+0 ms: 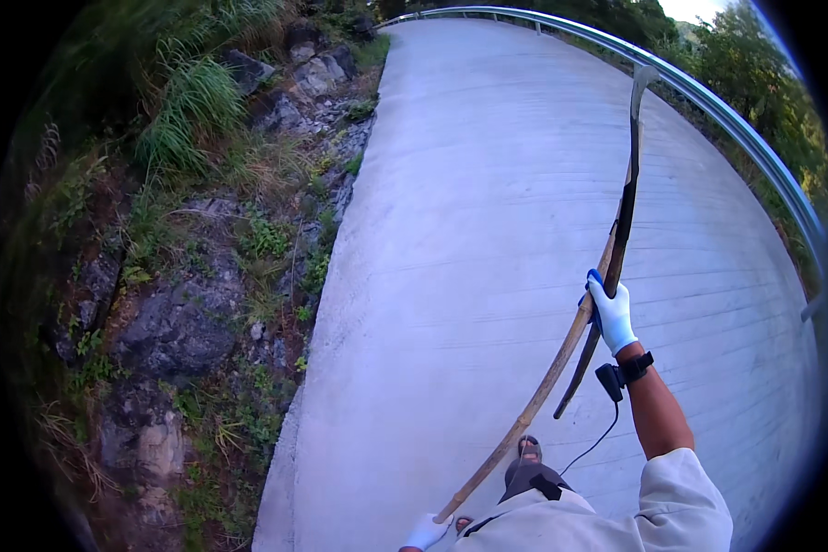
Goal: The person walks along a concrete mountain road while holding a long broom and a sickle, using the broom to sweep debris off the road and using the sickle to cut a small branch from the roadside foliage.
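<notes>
My right hand, in a white glove with blue on the fingers, is closed around two long things at once. One is a pale, jointed bamboo pole. The other is a dark-handled tool with a hooked blade, like a long billhook, its grey tip up by the guardrail in the picture. They cross at my right hand, and the tool's lower end hangs free. Low in the frame, my left hand, also white-gloved, closes on the pole's near end; the picture's edge cuts this hand off.
A pale concrete road runs ahead under my sandalled feet. Along its right side curves a metal guardrail. Rocks, grass and weeds form the left bank. From a black wrist device on my right arm hangs a cable.
</notes>
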Available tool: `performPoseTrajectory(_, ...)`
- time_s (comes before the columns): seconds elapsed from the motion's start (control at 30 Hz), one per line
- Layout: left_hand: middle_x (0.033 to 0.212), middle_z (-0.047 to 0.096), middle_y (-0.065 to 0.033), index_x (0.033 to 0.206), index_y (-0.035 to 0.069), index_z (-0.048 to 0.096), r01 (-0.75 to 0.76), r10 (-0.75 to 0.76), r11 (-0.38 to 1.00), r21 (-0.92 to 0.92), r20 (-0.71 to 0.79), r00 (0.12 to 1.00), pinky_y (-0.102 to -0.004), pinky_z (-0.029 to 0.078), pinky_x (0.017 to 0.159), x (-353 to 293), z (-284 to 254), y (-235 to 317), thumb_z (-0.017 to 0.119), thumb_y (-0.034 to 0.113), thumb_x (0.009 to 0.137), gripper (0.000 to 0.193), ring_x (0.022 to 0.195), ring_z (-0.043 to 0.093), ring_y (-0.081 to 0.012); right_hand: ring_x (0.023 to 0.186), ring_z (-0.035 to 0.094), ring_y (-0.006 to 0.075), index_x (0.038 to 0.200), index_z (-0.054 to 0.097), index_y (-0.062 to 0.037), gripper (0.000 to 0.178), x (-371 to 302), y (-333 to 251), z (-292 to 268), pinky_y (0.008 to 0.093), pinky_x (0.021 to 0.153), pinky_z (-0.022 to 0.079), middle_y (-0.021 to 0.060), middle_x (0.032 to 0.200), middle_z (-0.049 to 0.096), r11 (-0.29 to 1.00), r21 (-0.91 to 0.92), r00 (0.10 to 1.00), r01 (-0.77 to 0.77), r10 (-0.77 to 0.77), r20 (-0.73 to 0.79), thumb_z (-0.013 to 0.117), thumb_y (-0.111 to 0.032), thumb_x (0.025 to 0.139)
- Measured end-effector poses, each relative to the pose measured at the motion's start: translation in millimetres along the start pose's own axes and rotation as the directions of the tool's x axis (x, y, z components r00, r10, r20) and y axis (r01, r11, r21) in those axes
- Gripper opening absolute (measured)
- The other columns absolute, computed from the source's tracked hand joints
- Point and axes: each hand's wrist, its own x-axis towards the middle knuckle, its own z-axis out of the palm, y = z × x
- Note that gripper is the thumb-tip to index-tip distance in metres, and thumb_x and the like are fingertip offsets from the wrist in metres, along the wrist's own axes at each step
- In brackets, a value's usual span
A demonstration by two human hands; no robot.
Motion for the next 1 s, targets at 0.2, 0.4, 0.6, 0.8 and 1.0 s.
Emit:
performPoseTrajectory(0.2,0.092,0.069,-0.0216,0.101,0.006,0.071,-0.023,0.029,0.998,0.061,-0.087,0.996,-0.0398,0.051,0.079,6.7,-81.3,150.2,0.063,0.045,0.084,0.043,0.093,0.066,-0.0381,0.055,0.06,0.0123,0.092,0.058,-0.0041,0.027,89.4,-39.2,-13.7,0.0253,0.045,0.048,0.0026,0.068,0.058,0.991,0.126,0.998,0.046,-0.04,-0.054,0.066,-0.029,0.092)
performPoseTrajectory(0.4,0.084,0.067,-0.0217,0.09,0.005,0.071,-0.132,0.144,0.987,0.088,-0.146,0.979,-0.0417,0.051,0.073,49.5,-117.7,199.3,0.062,0.043,0.087,0.039,0.087,0.066,-0.0399,0.066,0.059,0.0135,0.101,0.061,-0.0023,0.025,130.4,-42.8,-39.0,0.0288,0.06,0.052,0.0024,0.085,0.058,0.962,0.23,0.978,0.148,-0.108,-0.178,0.066,-0.025,0.093)
performPoseTrajectory(0.6,0.085,0.066,-0.0226,0.088,0.005,0.071,-0.294,0.306,0.926,0.236,-0.018,0.952,-0.0434,0.05,0.073,111.7,-153.4,243.4,0.059,0.042,0.087,0.038,0.087,0.064,-0.0419,0.064,0.058,0.0127,0.099,0.06,-0.0018,0.022,150.0,-43.1,-59.7,0.0278,0.057,0.049,0.0026,0.078,0.058,0.961,0.143,0.922,0.238,-0.178,-0.343,0.066,-0.022,0.092)
performPoseTrajectory(0.8,0.086,0.067,-0.0221,0.089,0.005,0.071,-0.47,0.448,0.863,0.187,0.149,0.882,-0.0443,0.05,0.074,187.7,-202.6,306.7,0.06,0.04,0.086,0.037,0.085,0.064,-0.0413,0.063,0.057,0.0123,0.103,0.061,-0.0046,0.03,160.0,-77.5,-40.3,0.0239,0.049,0.043,0.0052,0.08,0.06,0.969,-0.013,0.891,0.247,-0.232,-0.39,0.066,-0.032,0.092)
performPoseTrajectory(1.0,0.09,0.067,-0.0202,0.088,0.009,0.072,-0.494,0.475,0.829,0.26,0.136,0.869,-0.0458,0.051,0.078,217.0,-262.0,349.9,0.058,0.04,0.084,0.035,0.088,0.064,-0.0407,0.052,0.052,0.0104,0.097,0.06,-0.0049,0.029,182.2,-89.9,-29.5,0.0231,0.045,0.041,0.0049,0.071,0.059,0.97,-0.172,0.839,0.174,-0.237,-0.49,0.064,-0.033,0.093)
